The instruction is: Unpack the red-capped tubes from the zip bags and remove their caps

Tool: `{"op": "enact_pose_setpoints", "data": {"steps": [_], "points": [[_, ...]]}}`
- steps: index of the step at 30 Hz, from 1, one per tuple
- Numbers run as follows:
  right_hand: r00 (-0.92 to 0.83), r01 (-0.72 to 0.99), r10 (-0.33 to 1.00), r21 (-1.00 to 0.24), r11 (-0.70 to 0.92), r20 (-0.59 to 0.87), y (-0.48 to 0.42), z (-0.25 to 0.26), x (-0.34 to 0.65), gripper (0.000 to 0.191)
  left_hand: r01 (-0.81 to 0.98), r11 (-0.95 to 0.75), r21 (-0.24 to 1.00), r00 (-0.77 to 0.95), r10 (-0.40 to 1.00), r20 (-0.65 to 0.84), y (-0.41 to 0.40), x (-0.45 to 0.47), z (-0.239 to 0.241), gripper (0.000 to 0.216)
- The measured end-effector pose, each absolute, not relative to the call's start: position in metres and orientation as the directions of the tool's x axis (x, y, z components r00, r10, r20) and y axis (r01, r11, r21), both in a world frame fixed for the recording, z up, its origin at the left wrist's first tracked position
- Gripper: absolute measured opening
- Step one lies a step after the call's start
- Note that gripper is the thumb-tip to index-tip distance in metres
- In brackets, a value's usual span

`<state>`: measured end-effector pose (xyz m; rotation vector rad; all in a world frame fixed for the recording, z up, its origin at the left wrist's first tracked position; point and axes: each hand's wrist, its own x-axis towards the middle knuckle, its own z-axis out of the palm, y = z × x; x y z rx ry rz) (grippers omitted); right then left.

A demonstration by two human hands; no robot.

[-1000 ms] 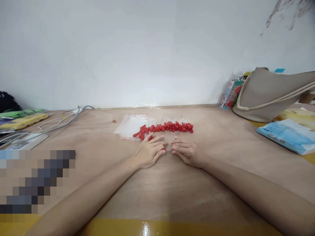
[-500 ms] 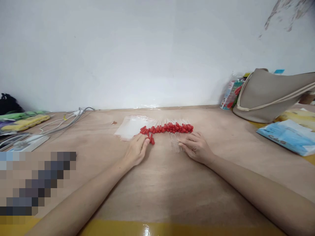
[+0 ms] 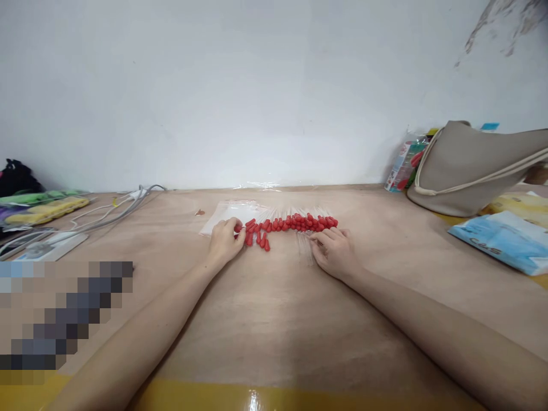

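Observation:
A row of small red rubber bulbs [image 3: 295, 222] fitted on thin clear tubes lies across the middle of the wooden table [image 3: 282, 319]. My left hand [image 3: 225, 242] is at the row's left end, fingers curled and pinching a red bulb [image 3: 238, 228], over a stack of clear plastic bags [image 3: 222, 217]. My right hand [image 3: 334, 251] rests just below the row's right part. Its fingertips are pressed together on a few loose clear tubes [image 3: 305, 244].
A beige handbag [image 3: 471, 165] lies at the far right with colourful packets [image 3: 402, 165] behind it and a blue packet [image 3: 500, 240] in front. Grey cables [image 3: 115, 208] and flat green and yellow packs [image 3: 47, 208] sit at the far left. A white wall stands behind the table.
My hands were together on one tube with a bulb. They parted: the left went up-left to the row's left end, the right slid up-right to the loose tubes.

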<state>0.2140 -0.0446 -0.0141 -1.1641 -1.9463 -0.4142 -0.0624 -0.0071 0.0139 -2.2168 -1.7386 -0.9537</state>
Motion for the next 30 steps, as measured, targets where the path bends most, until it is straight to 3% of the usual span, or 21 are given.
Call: {"op": "enact_pose_setpoints", "data": {"steps": [5,9,16,25,30], "points": [[-0.292,0.826,0.581,-0.106,0.553,0.76,-0.046,-0.014,0.214,0.016,0.912,-0.336,0.234,0.149,0.805,0.574,-0.008,-0.063,0.011,0.023],[-0.335,0.811,0.606,-0.107,0.575,0.721,-0.049,-0.011,0.213,0.021,0.924,-0.257,0.284,0.064,0.834,0.548,-0.009,-0.066,0.016,0.027],[-0.415,0.784,0.659,-0.121,0.609,0.628,-0.05,-0.007,0.215,0.036,0.94,-0.116,0.321,-0.008,0.932,0.361,0.011,-0.076,0.031,0.026],[-0.236,0.83,0.749,-0.272,0.487,0.619,-0.049,-0.008,0.215,0.029,0.957,0.069,0.28,-0.096,0.992,0.083,0.054,-0.059,0.041,0.025],[-0.15,0.83,0.763,-0.34,0.443,0.629,-0.047,-0.01,0.216,0.026,0.954,0.087,0.285,-0.112,0.991,0.071,0.054,-0.053,0.044,0.02]]}}
